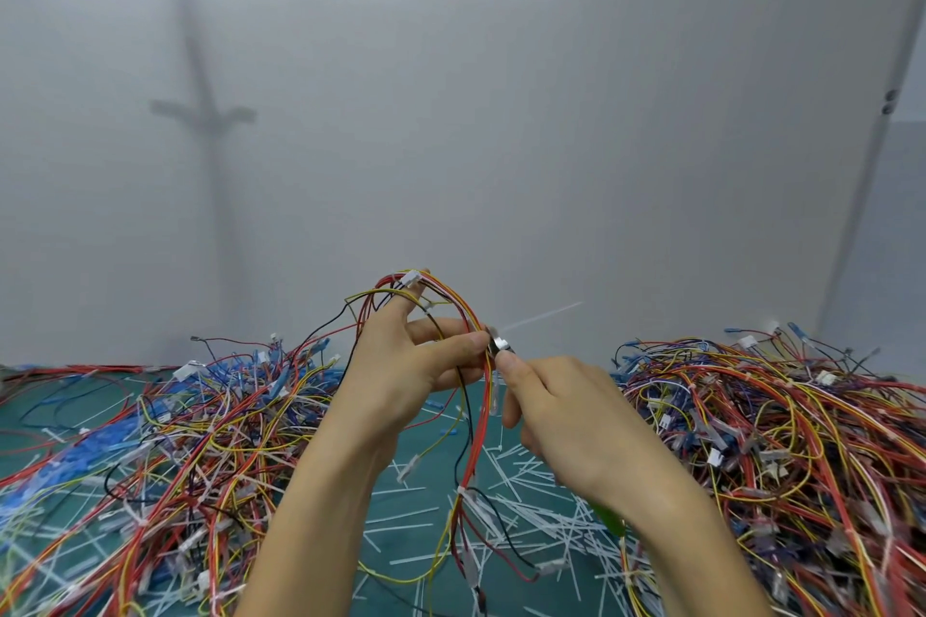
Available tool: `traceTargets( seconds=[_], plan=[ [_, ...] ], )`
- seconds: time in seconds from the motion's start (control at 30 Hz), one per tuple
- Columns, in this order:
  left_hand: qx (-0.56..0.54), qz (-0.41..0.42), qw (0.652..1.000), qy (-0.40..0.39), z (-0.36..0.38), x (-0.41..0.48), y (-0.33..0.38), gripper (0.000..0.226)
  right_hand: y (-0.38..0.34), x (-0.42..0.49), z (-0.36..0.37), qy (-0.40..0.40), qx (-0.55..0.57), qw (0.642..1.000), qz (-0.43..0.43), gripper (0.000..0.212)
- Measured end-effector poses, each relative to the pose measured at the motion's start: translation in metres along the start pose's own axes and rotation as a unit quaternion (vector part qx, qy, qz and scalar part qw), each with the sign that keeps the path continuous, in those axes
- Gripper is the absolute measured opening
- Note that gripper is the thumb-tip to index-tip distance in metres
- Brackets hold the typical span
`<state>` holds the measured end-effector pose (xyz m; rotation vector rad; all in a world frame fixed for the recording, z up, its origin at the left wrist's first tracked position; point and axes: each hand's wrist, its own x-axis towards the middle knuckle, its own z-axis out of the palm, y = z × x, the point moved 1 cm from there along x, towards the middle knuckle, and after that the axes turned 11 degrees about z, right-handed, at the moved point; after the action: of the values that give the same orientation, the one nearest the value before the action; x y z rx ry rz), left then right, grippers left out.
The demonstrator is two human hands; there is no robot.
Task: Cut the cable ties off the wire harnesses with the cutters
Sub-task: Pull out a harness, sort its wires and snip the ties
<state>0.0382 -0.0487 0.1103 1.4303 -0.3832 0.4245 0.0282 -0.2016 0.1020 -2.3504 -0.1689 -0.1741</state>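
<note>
- We see the left hand pinching one harness between thumb and fingers, lifted above the green mat. The right hand is curled around the cutters, whose metal tip sits against the wires just beside the left thumb.
- The tail of a cable tie sticks out up and to the right of the tip. The blades are so close to the wires that we judge they could nick the insulation rather than only the tie.
- The left thumb touches the tip, or nearly does, so a slip could catch skin.
- A snipped tail may fly off into the heaps of harnesses on the left and right.
- We cannot tell whether the blades are apart or together, nor where the tie's loop is.
- The right hand covers most of the cutters, with only a bit of green handle showing below the wrist.
- Blur smears the loose tie offcuts.
</note>
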Motion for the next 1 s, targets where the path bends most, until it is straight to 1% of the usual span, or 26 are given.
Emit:
traceTargets(
  seconds=[0.13, 0.23, 0.3, 0.4, 0.47, 0.5, 0.57, 0.63, 0.67, 0.73, 0.8, 0.9, 1.0],
  plan=[
    [-0.016, -0.003, 1.0, 0.013, -0.002, 0.002, -0.001, 0.038, 0.0, 0.001, -0.001, -0.006, 0.04, 0.999, 0.011, 0.058],
    [-0.016, -0.006, 0.999, 0.034, -0.006, 0.003, 0.0, 0.043, 0.0, 0.003, -0.002, -0.016, 0.105, 0.994, 0.025, 0.054],
    [-0.018, -0.003, 0.998, 0.057, -0.007, 0.004, -0.001, 0.043, 0.001, 0.003, -0.003, -0.035, 0.129, 0.991, 0.022, 0.056],
    [-0.048, 0.006, 0.994, 0.101, -0.005, 0.004, -0.001, 0.033, 0.003, 0.002, -0.004, -0.051, 0.087, 0.995, 0.008, 0.055],
    [-0.065, 0.025, 0.989, 0.13, -0.002, 0.005, -0.002, 0.027, 0.003, 0.002, -0.001, -0.075, 0.079, 0.994, 0.005, 0.052],
    [-0.078, 0.034, 0.986, 0.143, -0.001, 0.005, -0.002, 0.028, 0.002, 0.002, 0.001, -0.083, 0.085, 0.993, 0.003, 0.047],
    [-0.097, 0.045, 0.982, 0.155, 0.001, 0.006, -0.002, 0.031, 0.0, 0.002, 0.005, -0.074, 0.097, 0.993, 0.0, 0.034],
    [-0.09, 0.044, 0.987, 0.129, 0.0, 0.006, -0.002, 0.021, -0.004, 0.002, 0.007, -0.046, 0.118, 0.992, -0.002, 0.026],
    [-0.085, 0.036, 0.99, 0.104, -0.001, 0.005, -0.002, 0.021, -0.005, 0.003, 0.007, -0.028, 0.142, 0.989, -0.003, 0.024],
    [-0.072, 0.009, 0.997, 0.037, -0.006, 0.004, -0.001, 0.033, -0.006, 0.004, 0.005, 0.005, 0.209, 0.978, -0.001, 0.022],
    [-0.048, -0.014, 0.999, -0.02, -0.011, 0.003, 0.001, 0.045, -0.005, 0.004, 0.0, 0.019, 0.272, 0.962, -0.003, 0.023],
    [-0.036, -0.047, 0.995, -0.085, -0.013, 0.0, -0.002, 0.068, -0.004, 0.002, -0.006, 0.004, 0.35, 0.937, -0.014, 0.016],
    [-0.04, -0.062, 0.987, -0.143, -0.011, -0.001, -0.003, 0.078, -0.003, 0.002, -0.009, -0.008, 0.394, 0.919, -0.006, 0.012]
  ],
)
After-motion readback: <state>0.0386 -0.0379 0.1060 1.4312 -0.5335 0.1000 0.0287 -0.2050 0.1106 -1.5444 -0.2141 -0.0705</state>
